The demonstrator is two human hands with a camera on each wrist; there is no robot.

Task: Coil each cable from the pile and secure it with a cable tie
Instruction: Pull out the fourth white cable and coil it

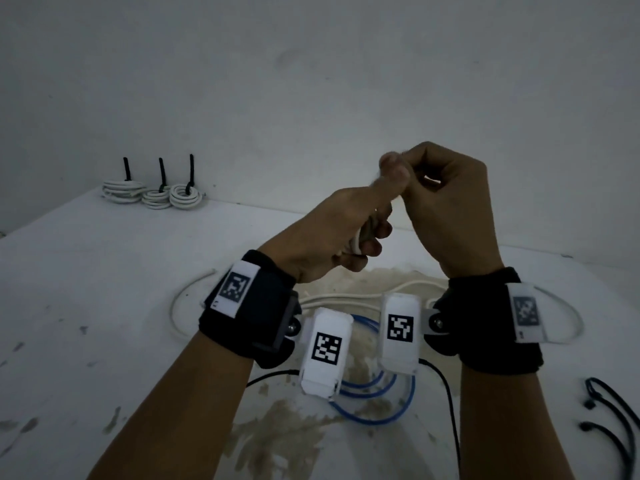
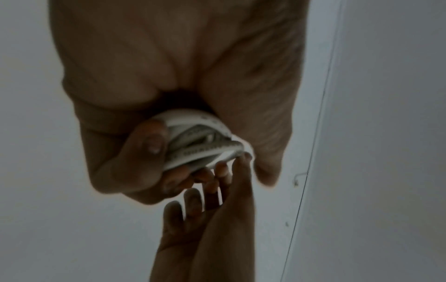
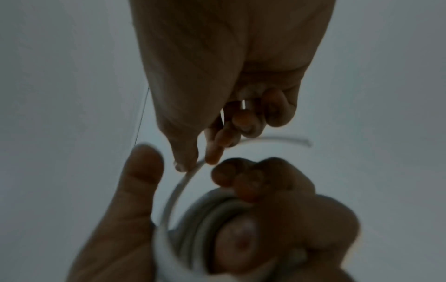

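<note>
Both hands are raised above the table in the head view. My left hand (image 1: 349,230) grips a small coil of white cable (image 2: 200,141), its fingers curled round the loops. My right hand (image 1: 440,195) is just to its right, with thumb and forefinger pinching the loose end of the same white cable (image 3: 181,183) as it arcs off the coil (image 3: 205,219). Below the hands, loose white cable (image 1: 194,303), a blue cable (image 1: 374,403) and a thin black cable (image 1: 446,393) lie in a pile on the table. Three white coils (image 1: 152,194) bound with black ties stand at the far left.
Several black cable ties (image 1: 609,414) lie at the table's right near edge. The white table (image 1: 104,306) has brown worn patches in the middle. A white wall stands close behind it.
</note>
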